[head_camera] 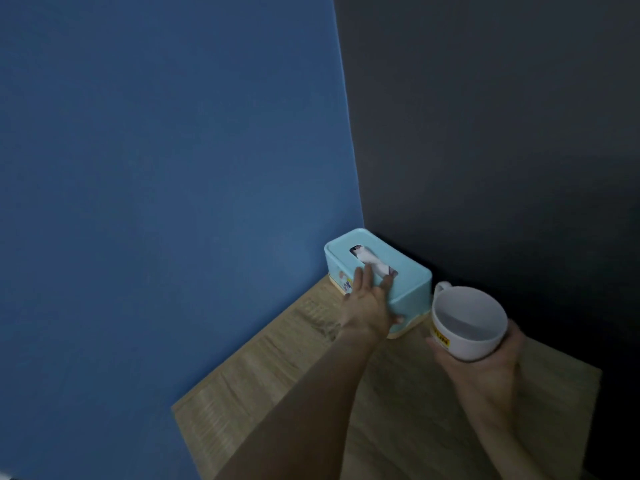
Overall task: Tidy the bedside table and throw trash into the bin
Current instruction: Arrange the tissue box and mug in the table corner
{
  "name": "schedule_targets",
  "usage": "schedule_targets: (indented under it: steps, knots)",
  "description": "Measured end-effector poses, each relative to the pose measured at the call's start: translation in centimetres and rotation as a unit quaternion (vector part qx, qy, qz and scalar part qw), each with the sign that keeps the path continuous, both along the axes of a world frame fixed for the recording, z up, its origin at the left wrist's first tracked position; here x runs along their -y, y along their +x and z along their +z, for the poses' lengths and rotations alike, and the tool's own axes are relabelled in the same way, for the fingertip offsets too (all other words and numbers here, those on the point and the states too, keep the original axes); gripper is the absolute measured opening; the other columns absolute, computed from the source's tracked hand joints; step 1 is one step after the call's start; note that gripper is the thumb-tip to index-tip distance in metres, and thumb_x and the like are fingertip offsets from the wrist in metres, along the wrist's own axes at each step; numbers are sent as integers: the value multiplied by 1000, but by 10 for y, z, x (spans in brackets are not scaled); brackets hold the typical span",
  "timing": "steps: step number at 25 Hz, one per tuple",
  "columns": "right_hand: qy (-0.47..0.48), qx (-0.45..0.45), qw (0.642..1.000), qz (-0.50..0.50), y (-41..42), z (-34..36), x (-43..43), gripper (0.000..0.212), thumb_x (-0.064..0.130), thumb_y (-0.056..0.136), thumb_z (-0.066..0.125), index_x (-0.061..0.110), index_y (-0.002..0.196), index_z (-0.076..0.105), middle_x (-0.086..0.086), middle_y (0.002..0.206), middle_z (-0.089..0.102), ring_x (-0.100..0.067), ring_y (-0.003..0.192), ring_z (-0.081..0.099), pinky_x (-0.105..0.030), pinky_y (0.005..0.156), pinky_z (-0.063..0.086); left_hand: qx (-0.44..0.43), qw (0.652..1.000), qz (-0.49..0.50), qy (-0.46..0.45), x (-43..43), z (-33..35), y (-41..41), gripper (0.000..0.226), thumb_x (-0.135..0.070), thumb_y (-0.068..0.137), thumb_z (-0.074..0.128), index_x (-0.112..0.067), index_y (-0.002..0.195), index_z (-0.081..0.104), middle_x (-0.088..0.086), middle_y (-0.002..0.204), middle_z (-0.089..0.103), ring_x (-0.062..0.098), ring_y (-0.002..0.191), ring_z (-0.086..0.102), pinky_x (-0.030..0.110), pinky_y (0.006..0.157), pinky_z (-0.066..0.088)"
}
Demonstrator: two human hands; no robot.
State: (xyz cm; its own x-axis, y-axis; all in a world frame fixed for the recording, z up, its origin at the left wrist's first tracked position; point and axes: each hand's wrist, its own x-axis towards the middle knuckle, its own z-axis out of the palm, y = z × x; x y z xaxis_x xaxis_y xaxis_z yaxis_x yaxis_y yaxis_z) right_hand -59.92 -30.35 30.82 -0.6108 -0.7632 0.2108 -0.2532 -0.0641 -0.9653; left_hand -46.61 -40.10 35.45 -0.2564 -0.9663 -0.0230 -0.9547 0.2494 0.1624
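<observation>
While the left hand [369, 301] lies on the tissue box [410, 284], the right hand [485, 370] holds a white cup [467, 327] just beside the box's near end.

Left: fingers [360, 277] mostly straight and spread over the box top, next to the slot. Thumb sits against the near end face, low down. Flat contact, not a closed grip as far as I can see.

Right: fingers curled under and around the cup, cradling it from below. Cup is upright, mouth open to the camera, looks empty. Handle [441, 287] points away, toward the dark wall [502, 133]. Yellow label [440, 337] on the side facing left. Can't tell whether the cup base touches the desk [277, 393]; the hand hides it.

Box: light blue with a pale base strip, standing on the desk in the far corner, long side right against the blue wall [173, 168], far end near the dark wall. White tissue [372, 261] pokes out of the top slot.

Desk: light wood grain, both forearms reach in over it. Dim light, fine detail soft.
</observation>
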Motion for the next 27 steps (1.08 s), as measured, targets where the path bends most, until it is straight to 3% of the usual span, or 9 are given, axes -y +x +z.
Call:
schedule_targets:
  steps: [6, 10, 17, 21, 27]
  knots:
    - [-9, 16, 999, 28, -12, -8, 19, 101, 9, 53, 86, 7, 136, 27, -19, 135, 44, -33, 122, 45, -50, 100, 41, -34, 999, 25, 2, 13, 0, -9, 81, -41, 84, 61, -32, 148, 12, 10, 158, 3, 29, 146, -1, 48, 114, 25]
    - [-11, 47, 997, 59, -23, -9, 37, 97, 11, 59, 83, 11, 137, 24, -14, 137, 42, -27, 122, 45, -38, 97, 40, -45, 998, 41, -6, 30, 0, -14, 81, -41, 83, 63, -31, 148, 15, 13, 156, 7, 30, 145, 2, 47, 114, 25]
    - [-6, 66, 993, 99, -30, -16, 64, 96, 6, 59, 82, 15, 136, 26, -12, 135, 44, -16, 110, 45, -38, 92, 43, -58, 997, 58, 3, 49, -5, -22, 80, -41, 84, 62, -32, 147, 13, 13, 157, 2, 29, 146, -3, 47, 115, 25]
    - [-4, 64, 992, 106, -32, -16, 75, 94, 2, 60, 81, 8, 137, 27, -15, 136, 45, -28, 117, 47, -35, 89, 40, -63, 997, 53, 7, 51, -7, -23, 80, -41, 85, 60, -31, 148, 11, 13, 158, -1, 30, 146, -4, 47, 117, 21]
    - [21, 20, 995, 96, -35, -20, 79, 97, 7, 53, 85, 13, 135, 34, -17, 135, 41, -33, 122, 43, -49, 98, 40, -55, 997, 51, 8, 51, -4, -22, 79, -43, 86, 60, -31, 148, 13, 12, 158, 1, 29, 146, -3, 47, 115, 23]
